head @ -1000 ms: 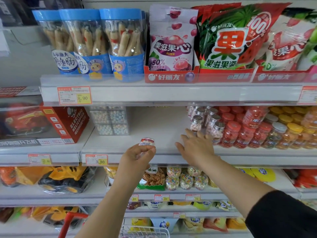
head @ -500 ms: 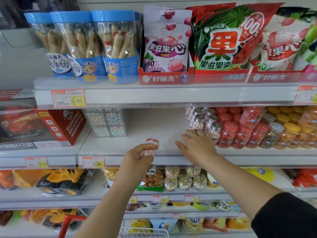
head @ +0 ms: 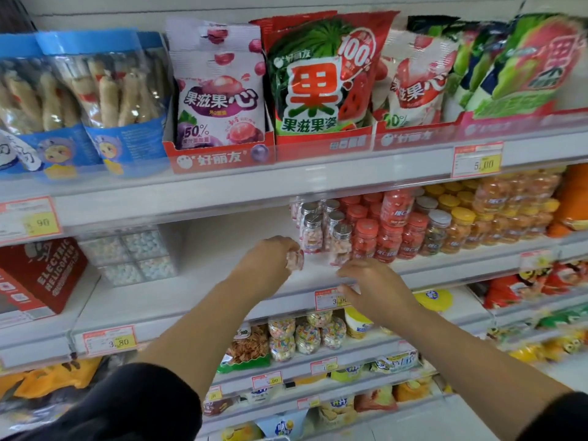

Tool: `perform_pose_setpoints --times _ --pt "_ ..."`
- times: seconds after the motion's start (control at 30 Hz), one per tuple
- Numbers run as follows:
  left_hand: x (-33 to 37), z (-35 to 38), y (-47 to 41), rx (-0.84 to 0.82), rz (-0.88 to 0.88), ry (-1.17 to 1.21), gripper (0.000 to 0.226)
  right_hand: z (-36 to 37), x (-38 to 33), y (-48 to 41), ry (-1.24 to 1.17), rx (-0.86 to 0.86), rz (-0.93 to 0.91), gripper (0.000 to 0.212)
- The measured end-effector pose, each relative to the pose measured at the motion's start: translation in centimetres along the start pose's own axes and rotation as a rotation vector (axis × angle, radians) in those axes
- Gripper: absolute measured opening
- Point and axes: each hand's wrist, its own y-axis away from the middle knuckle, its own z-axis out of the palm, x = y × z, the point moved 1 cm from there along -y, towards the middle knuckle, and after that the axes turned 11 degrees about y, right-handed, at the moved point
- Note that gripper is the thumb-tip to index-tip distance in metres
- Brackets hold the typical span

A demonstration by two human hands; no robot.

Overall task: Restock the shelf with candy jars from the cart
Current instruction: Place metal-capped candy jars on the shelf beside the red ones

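My left hand grips a small clear candy jar and holds it over the white middle shelf, just left of a cluster of silver-capped candy jars. My right hand hovers at the shelf's front lip below those jars, fingers loosely bent and holding nothing. Red-capped jars and yellow-capped jars fill the shelf further right. The cart is out of view.
A clear box of pastel candy balls and a red helicopter toy box stand at the left. Snack bags and blue-lidded tubs line the shelf above. Small candy bags sit below.
My left hand carried the jar up and to the right, from the shelf's front edge to beside the silver-capped jars. My right hand drew back from those jars to the shelf lip. The view shifted right.
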Motion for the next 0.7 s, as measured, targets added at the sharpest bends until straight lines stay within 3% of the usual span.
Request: perform_pose_setpoints --times 0.2,0.33,0.47,0.57,0.7 --pt "1.0 0.7 -2.9 -0.183 0.209 -0.198 0.053 0.7 0.5 0.3 0.002 -0.068 -0.040 0.040" --pt "1.2 0.6 -3.9 -0.179 0.231 -0.099 0.054 0.8 0.8 0.2 -0.014 -0.082 -0.061 0.040" --pt "0.3 1.6 -3.3 0.023 0.279 0.121 0.045 0.8 0.9 -0.3 -0.059 -0.046 -0.068 0.038" --pt "-0.5 3.3 -2.2 0.245 0.168 0.224 0.056 0.6 0.9 -0.6 -0.076 -0.005 -0.069 0.038" --pt "-0.8 5.2 -1.7 0.260 -0.037 0.340 0.067 0.7 1.0 -1.1 -0.062 -0.005 -0.077 0.036"
